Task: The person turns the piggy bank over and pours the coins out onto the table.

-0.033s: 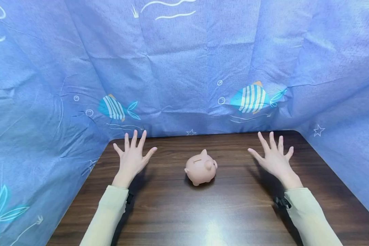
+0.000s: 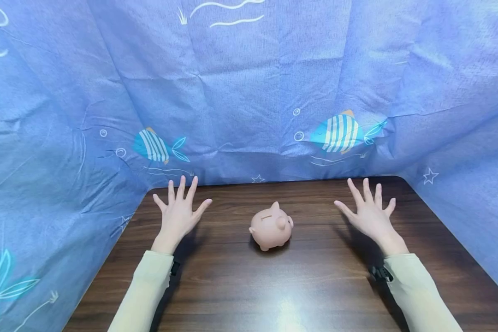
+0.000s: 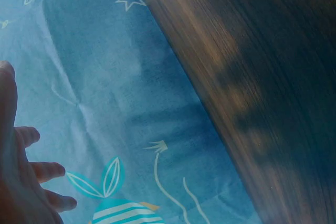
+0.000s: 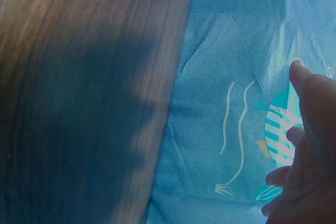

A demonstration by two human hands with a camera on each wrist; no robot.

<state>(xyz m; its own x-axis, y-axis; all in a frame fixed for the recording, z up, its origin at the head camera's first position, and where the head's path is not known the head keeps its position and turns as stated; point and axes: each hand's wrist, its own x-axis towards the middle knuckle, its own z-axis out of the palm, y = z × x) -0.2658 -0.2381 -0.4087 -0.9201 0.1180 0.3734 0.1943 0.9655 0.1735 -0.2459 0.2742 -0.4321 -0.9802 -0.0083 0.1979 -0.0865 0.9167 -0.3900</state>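
Note:
A pink piggy bank point(image 2: 269, 229) stands upright near the middle of the dark wooden table, its coin slot facing up and its snout to the right. To its left my left hand point(image 2: 177, 217) is held with fingers spread, apart from the pig and holding nothing. On the other side my right hand point(image 2: 372, 217) also has its fingers spread and nothing in it. The left wrist view shows part of the left hand point(image 3: 21, 171) at its left edge; the right hand point(image 4: 310, 145) appears at the right edge of the right wrist view.
The brown wood-grain table point(image 2: 240, 286) reaches back to a blue cloth point(image 2: 240, 92) printed with fish and stars, which also hangs along both sides. Each forearm wears a pale sleeve, with a dark band showing at the wrist point(image 2: 382, 273).

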